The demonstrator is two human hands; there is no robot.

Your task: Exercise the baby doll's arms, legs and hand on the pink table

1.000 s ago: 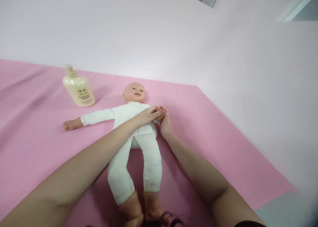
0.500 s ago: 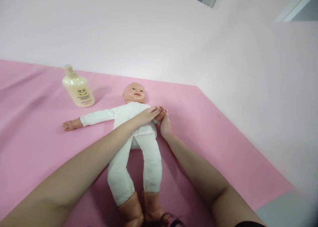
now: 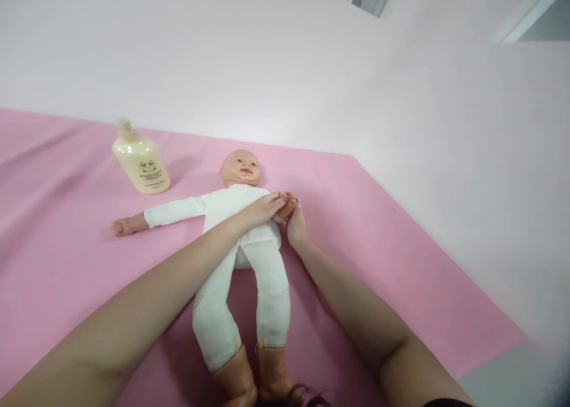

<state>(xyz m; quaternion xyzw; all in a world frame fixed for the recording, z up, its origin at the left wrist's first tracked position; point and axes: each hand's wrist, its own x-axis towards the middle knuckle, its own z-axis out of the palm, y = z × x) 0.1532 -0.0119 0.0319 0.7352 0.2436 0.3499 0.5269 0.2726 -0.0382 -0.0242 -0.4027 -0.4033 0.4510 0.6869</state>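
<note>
A baby doll point(image 3: 243, 214) with a white cloth body lies on its back on a pink mat point(image 3: 365, 234), head away from me. My left hand point(image 3: 267, 208) reaches across the doll's torso, its fingers closed on the doll's hand point(image 3: 287, 208) at the right. Against the other side of that same doll hand rests my right hand point(image 3: 296, 224), its fingers partly hidden behind it. The doll's other arm point(image 3: 176, 211) stretches out to the left, and its feet point toward me.
A pale yellow pump bottle point(image 3: 145, 163) with a printed label stands on the mat, left of the doll's head. Beyond the mat is a white surface point(image 3: 200, 56). Dark hair strands point(image 3: 307, 394) hang at the bottom edge.
Hardly anything differs: the whole view has shifted very slightly. Both hands stay at the doll's hand.
</note>
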